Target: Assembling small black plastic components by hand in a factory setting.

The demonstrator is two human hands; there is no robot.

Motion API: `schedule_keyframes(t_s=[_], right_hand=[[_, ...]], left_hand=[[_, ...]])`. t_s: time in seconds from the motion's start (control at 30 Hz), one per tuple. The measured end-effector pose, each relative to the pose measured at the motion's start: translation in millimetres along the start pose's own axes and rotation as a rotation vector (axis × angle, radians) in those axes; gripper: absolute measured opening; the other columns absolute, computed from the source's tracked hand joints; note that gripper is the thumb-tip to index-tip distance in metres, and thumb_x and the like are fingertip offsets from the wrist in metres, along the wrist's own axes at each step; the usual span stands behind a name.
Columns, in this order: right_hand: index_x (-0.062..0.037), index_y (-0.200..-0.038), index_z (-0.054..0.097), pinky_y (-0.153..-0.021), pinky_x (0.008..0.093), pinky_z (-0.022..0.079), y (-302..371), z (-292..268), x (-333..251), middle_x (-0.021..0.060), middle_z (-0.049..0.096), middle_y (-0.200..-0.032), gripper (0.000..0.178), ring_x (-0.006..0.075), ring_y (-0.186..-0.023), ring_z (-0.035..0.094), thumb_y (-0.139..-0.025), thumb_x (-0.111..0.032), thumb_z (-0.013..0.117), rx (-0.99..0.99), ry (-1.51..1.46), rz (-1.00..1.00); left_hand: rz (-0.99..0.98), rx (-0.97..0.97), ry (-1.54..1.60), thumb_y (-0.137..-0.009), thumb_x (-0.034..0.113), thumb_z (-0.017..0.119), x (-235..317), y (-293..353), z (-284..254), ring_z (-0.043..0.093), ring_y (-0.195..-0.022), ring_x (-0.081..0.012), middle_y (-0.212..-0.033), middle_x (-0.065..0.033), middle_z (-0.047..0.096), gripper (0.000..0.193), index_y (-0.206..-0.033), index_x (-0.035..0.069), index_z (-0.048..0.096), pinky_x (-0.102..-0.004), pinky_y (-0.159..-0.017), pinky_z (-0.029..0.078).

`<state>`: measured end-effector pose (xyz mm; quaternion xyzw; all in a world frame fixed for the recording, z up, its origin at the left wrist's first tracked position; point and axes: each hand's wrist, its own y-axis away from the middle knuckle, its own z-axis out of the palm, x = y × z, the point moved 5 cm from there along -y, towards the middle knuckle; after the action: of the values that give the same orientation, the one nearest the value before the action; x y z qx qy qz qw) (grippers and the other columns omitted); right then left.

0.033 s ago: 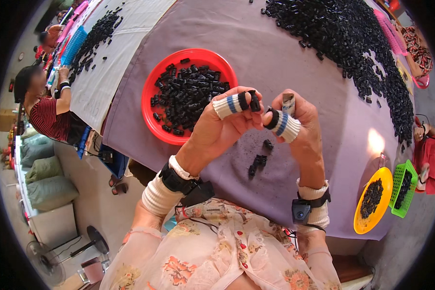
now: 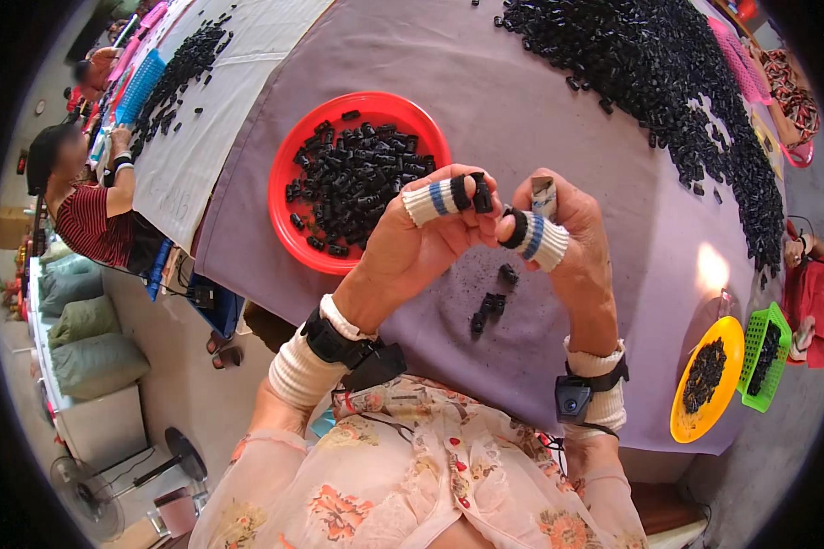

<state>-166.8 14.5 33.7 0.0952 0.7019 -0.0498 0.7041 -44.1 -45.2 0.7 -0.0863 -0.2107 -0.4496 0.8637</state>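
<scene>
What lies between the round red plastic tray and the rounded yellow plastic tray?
In the head view: purple cloth with a few loose black plastic pieces on it; above that stretch, the person's left hand and right hand.

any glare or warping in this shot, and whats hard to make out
Head view: a bright glare patch sits on the purple cloth at right; head view: fisheye bending curves the scene toward a dark round rim; head view: the black piece in the left hand shows little surface detail, and pieces in the big black pile partly merge.
</scene>
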Motion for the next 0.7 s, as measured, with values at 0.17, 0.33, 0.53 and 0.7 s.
schedule_keyframes(t_s=[0.17,0.33,0.53,0.7], right_hand=[[-0.0060,-0.070,0.051,-0.050,0.0242,0.032,-5,5,-9,-0.0037,0.043,-0.060,0.037,0.0071,-0.057,0.039,-0.064,-0.030,0.079,-0.095,0.066,-0.017],[-0.0039,-0.070,0.051,-0.049,0.0268,0.033,-10,3,-6,-0.0002,0.043,-0.059,0.042,0.0093,-0.056,0.040,-0.063,-0.035,0.078,-0.107,0.208,-0.083],[-0.0033,-0.069,0.053,-0.049,0.0280,0.034,-11,4,-2,0.0027,0.046,-0.058,0.043,0.0118,-0.055,0.042,-0.063,-0.038,0.077,-0.150,0.253,-0.096],[-0.0027,-0.071,0.056,-0.049,0.0293,0.036,-13,4,1,0.0038,0.050,-0.058,0.044,0.0127,-0.055,0.047,-0.062,-0.039,0.078,-0.173,0.301,-0.114]], left_hand=[[-0.026,-0.008,0.021,-0.087,0.014,0.053,-2,1,2,0.060,-0.081,-0.0172,-0.093,-0.0102,0.061,0.024,-0.106,0.000,0.056,-0.0286,-0.073,0.050],[-0.043,-0.007,0.056,-0.088,0.013,0.052,-3,2,10,0.061,-0.082,-0.0169,-0.095,-0.0115,0.061,0.025,-0.109,-0.001,0.055,-0.0286,-0.075,0.050],[-0.028,0.043,0.042,-0.089,0.013,0.050,-3,4,3,0.061,-0.083,-0.0177,-0.096,-0.0116,0.062,0.027,-0.111,-0.003,0.054,-0.0288,-0.074,0.052],[-0.025,0.075,0.037,-0.090,0.013,0.049,-4,4,4,0.061,-0.082,-0.0173,-0.096,-0.0107,0.062,0.027,-0.110,-0.003,0.055,-0.0287,-0.071,0.053]])
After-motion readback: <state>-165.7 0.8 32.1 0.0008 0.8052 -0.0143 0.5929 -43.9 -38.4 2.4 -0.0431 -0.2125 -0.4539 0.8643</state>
